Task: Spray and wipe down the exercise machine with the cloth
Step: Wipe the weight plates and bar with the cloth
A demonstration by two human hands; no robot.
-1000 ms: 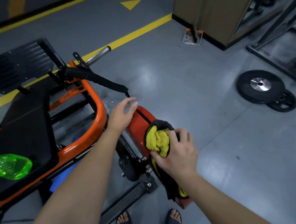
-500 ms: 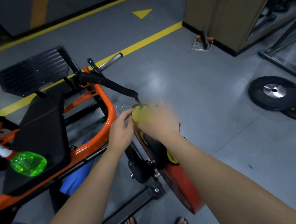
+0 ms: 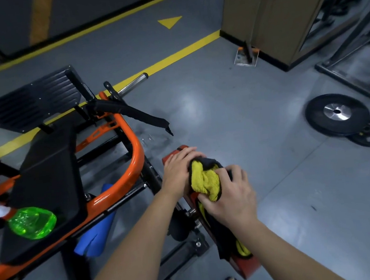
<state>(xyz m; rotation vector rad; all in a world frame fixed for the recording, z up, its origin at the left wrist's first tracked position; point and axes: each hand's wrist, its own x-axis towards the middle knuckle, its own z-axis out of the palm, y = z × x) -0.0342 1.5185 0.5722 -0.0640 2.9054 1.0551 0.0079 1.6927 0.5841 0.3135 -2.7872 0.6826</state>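
Gripping the cloth (image 3: 205,180) in my right hand (image 3: 228,200): fingers curled into the bunched yellow-and-black fabric, pressing it against the red pad (image 3: 246,267) of the exercise machine (image 3: 135,153). Cloth's tail hangs down the pad's side. My left hand (image 3: 179,171) lies over the pad's top end, fingers fairly straight, touching the cloth's edge; thumb hidden, possibly hooked under. Green spray bottle (image 3: 32,222) lies on the black seat (image 3: 47,175), well apart to my left. Weight plates (image 3: 337,117) lie on the floor, right.
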